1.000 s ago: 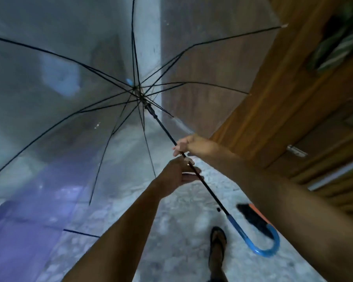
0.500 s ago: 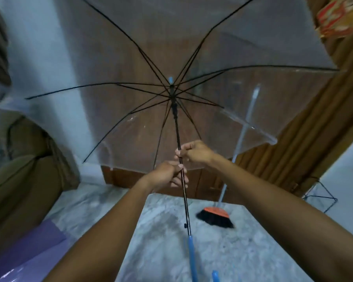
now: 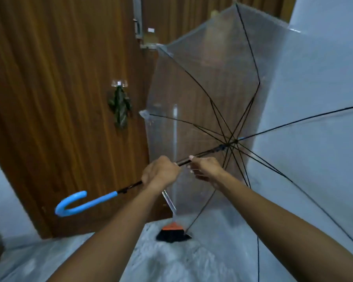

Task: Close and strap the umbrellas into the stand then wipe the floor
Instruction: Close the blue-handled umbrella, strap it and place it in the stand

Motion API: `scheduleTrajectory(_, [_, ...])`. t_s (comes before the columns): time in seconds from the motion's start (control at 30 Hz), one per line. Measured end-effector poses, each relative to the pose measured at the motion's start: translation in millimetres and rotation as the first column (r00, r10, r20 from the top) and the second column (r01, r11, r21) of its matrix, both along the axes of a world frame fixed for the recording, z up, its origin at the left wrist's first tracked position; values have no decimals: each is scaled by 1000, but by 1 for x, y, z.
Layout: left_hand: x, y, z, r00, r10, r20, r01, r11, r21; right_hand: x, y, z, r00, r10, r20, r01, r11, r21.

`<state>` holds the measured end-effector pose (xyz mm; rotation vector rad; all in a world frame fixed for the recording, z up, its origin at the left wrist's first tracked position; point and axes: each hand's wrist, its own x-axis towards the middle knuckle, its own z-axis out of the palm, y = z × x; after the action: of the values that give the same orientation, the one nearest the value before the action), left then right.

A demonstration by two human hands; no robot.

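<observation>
I find the open clear-plastic umbrella with black ribs (image 3: 222,94) held near-horizontal above the floor, blue hook handle (image 3: 77,203) left. My left hand (image 3: 161,173) and right hand (image 3: 205,166) both clench its thin shaft. Light but unwieldy; ribs fragile, so grip the shaft.

The umbrella (image 3: 222,110) is held sideways before the door (image 3: 59,98), handle (image 3: 80,203) left, a broom (image 3: 172,233) behind it.

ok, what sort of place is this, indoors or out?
Indoors, probably a home entryway: a wooden door with a hook, marble-like floor, and a broom leaning by the door. Both hands hold an open clear umbrella.
</observation>
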<state>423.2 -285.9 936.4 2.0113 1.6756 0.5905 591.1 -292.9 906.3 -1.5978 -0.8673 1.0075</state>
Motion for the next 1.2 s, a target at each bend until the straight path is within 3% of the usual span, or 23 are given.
scheduleTrajectory(0.13, [45,-15,12,993,-116,19,116,993,20,97,-36,19,916,-188,-355,225,972,68])
scheduleTrajectory(0.23, [76,-23,24,969,-235,78,235,972,1,156,-62,44,847,-208,-489,298,948,114])
scheduleTrajectory(0.43, [131,-45,59,871,-453,191,453,890,50,220,-101,93,792,-256,-554,433,875,216])
scheduleTrajectory(0.57, [137,-50,71,783,-612,112,620,783,-55,257,-119,116,772,-329,-543,527,809,260])
scheduleTrajectory(0.63, [138,-50,68,789,-606,101,613,786,-83,271,-129,127,735,-368,-569,590,761,270])
scheduleTrajectory(0.83, [165,-66,63,801,-579,153,566,815,124,272,-136,149,649,-391,-653,698,648,305])
scheduleTrajectory(1.0, [175,-76,73,821,-512,254,507,857,88,219,-115,147,695,-253,-673,609,705,364])
scheduleTrajectory(1.2, [194,-74,100,864,-438,249,413,899,146,145,-89,134,653,-113,-749,512,795,326])
